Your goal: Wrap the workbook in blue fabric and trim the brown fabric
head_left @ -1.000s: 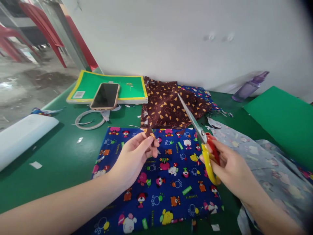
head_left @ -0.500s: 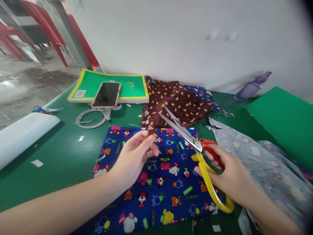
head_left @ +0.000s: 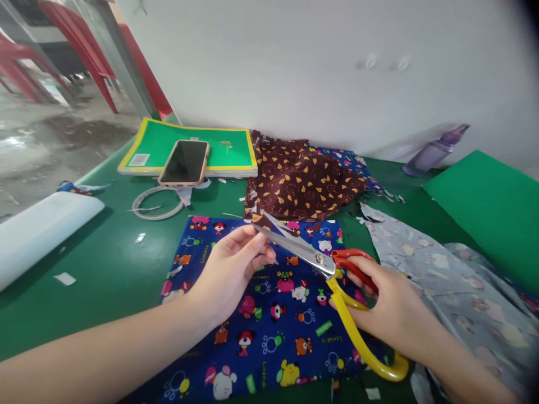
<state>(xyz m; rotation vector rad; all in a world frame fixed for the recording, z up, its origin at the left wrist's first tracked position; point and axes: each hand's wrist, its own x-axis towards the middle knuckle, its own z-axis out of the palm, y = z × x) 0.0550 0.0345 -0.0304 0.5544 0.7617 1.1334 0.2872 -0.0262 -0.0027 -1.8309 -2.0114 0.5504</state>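
My left hand point(head_left: 236, 269) pinches a small scrap of brown fabric point(head_left: 257, 219) between thumb and fingers, above a blue cartoon-print fabric point(head_left: 273, 336) spread on the table. My right hand point(head_left: 383, 297) grips scissors point(head_left: 322, 261) with one red and one yellow handle. The blades are parted, and their tips reach the scrap just above my left fingertips. Part of the scrap is hidden by the blades and fingers. Beyond the blue fabric lies a larger brown patterned cloth point(head_left: 303, 174).
A phone point(head_left: 184, 163) rests on a green book point(head_left: 227, 151), beside a tape ring point(head_left: 138, 210). To the right are a grey printed cloth point(head_left: 438, 280), a green board point(head_left: 484, 207) and a purple spray bottle point(head_left: 429, 154). A white roll point(head_left: 46, 235) lies at left.
My right hand has brought the scissors left and down, so the blade tips moved from over the brown cloth to the scrap. My left hand has stayed nearly still.
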